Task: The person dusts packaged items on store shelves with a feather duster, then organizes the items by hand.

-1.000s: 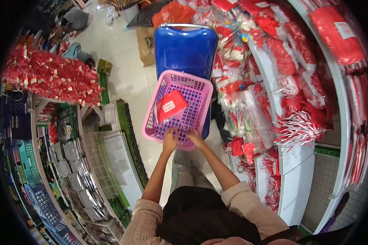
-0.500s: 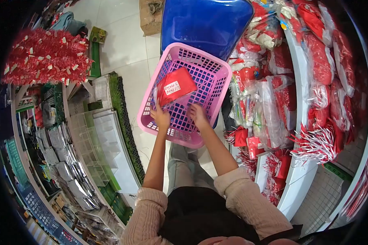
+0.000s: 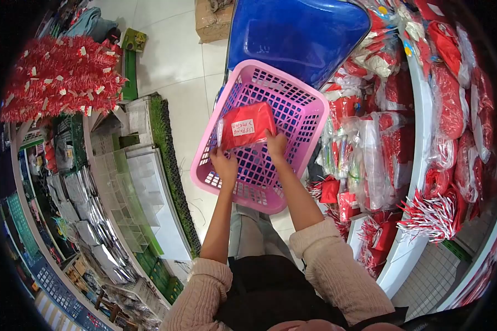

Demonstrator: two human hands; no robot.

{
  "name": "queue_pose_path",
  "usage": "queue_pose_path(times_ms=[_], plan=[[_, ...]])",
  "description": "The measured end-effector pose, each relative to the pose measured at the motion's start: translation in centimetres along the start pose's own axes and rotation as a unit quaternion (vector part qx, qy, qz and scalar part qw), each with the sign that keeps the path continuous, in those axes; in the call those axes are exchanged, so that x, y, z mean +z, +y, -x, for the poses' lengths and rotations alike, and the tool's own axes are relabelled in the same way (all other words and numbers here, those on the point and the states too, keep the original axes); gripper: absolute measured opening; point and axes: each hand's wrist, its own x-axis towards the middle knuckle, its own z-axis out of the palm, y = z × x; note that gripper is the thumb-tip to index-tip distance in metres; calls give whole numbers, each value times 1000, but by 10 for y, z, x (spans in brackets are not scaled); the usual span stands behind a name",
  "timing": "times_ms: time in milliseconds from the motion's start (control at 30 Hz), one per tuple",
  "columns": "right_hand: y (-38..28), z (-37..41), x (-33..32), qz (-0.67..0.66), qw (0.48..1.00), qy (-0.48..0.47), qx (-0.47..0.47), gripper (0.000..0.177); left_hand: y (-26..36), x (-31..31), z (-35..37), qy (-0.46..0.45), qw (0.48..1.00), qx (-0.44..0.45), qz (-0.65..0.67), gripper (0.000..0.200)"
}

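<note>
A red packet in clear plastic [image 3: 257, 117], with a white handwritten label, is held over the pink basket [image 3: 204, 160]. My left hand [image 3: 225, 164] pinches the packet's lower left corner. At its lower right edge, my right hand [image 3: 276, 146] grips it with the fingers partly hidden. The basket has lattice walls and a lattice floor, with dark blue showing through the holes. Beneath and behind it is a shiny blue seat-like surface [image 3: 298, 38].
Shelves on the right hold several bagged red and white goods [image 3: 392, 149]. Red tinsel [image 3: 66, 77] hangs at the upper left, above racks of silver packets [image 3: 102, 248]. A cardboard box [image 3: 212, 22] stands on the tiled floor [image 3: 171, 60]. Artificial grass [image 3: 168, 149] edges the left display.
My right hand has moved from beside the packet onto its right edge. The packet has turned more level and shifted slightly right and down. The whole view has shifted a little.
</note>
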Motion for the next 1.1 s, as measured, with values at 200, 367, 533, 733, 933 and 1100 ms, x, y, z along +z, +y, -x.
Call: queue_pose_path(times_ms=[200, 367, 533, 733, 933, 1100], plan=[[-8, 33, -45, -247, 968, 11, -40, 29, 40, -27, 35, 24, 995, 86, 51, 46], [-18, 80, -140, -320, 942, 45, -90, 26, 98, -58, 81, 11, 980, 110, 164, 38], [-41, 167, -281, -405, 903, 78, -119, 23, 181, -93, 149, -73, 922, 155, 347, 34], [-26, 249, -417, -505, 832, 162, -163, 34, 274, -107, 218, -251, 818, 185, 483, 31], [-6, 327, -514, -515, 762, 340, -195, 26, 364, -129, 292, -433, 696, 292, 492, 33], [9, 386, -565, -479, 710, 462, -232, 17, 404, -124, 348, -588, 472, 268, 600, 45]])
